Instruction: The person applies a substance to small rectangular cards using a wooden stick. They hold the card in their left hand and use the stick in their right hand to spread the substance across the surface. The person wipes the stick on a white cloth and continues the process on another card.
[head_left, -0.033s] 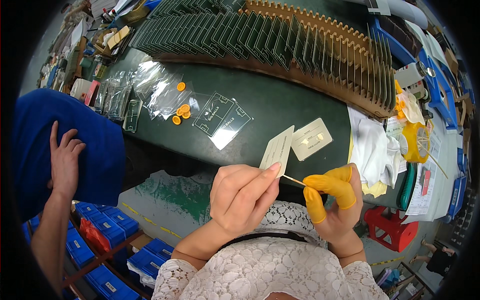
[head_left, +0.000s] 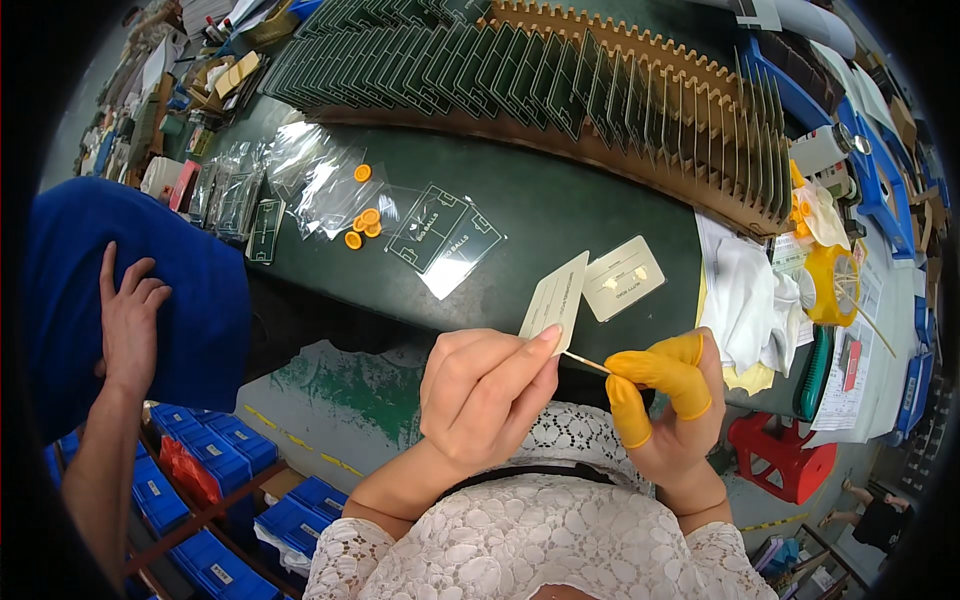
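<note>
My left hand [head_left: 487,395] pinches a cream card [head_left: 556,300] by its lower edge, thumb on top, with the card tilted up. Yellow finger cots cover the thumb and some fingers of my right hand [head_left: 668,395]. Between those covered fingertips is a thin wooden stick [head_left: 588,362], its far end at the card's lower corner; whether it touches the card I cannot tell. Just beyond lies a second cream card [head_left: 624,279] with a shiny patch, flat on the dark green table [head_left: 540,200].
A slotted brown rack [head_left: 640,165] of upright dark green cards [head_left: 480,75] spans the back. Left of centre lie bagged green cards [head_left: 443,235], orange discs [head_left: 370,217] and clear bags. At right are white gloves [head_left: 745,300] and a yellow tape roll [head_left: 832,285]. A co-worker in blue [head_left: 150,290] is at left.
</note>
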